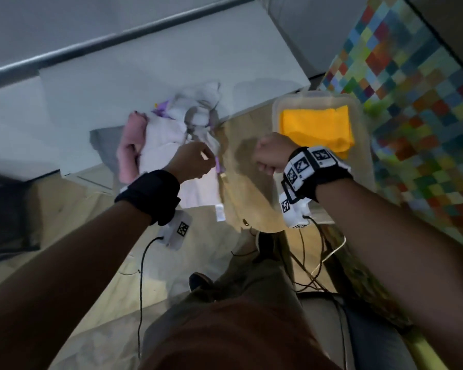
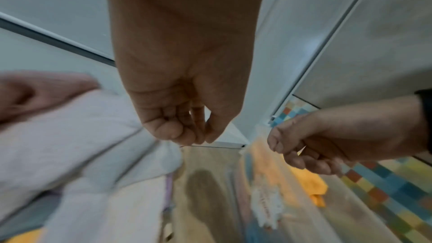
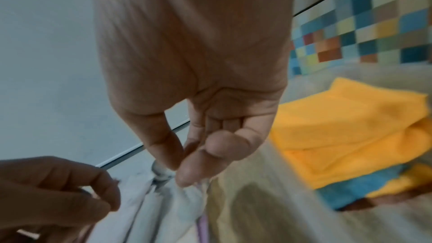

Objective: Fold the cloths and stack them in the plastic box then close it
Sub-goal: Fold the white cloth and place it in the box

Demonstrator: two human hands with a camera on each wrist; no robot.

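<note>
Head view: a person's two forearms, each with a black wrist strap, reach out over a pale wooden floor. Left hand has its fingers curled, pinching the edge of a white cloth that hangs from a heap; a pink cloth lies against it on the left. Right hand hovers just beside, fingers loosely bent, holding nothing. Farther right, a clear plastic box stands open on the floor, a folded yellow cloth on top inside. Beyond the heap runs a white ledge.
</note>
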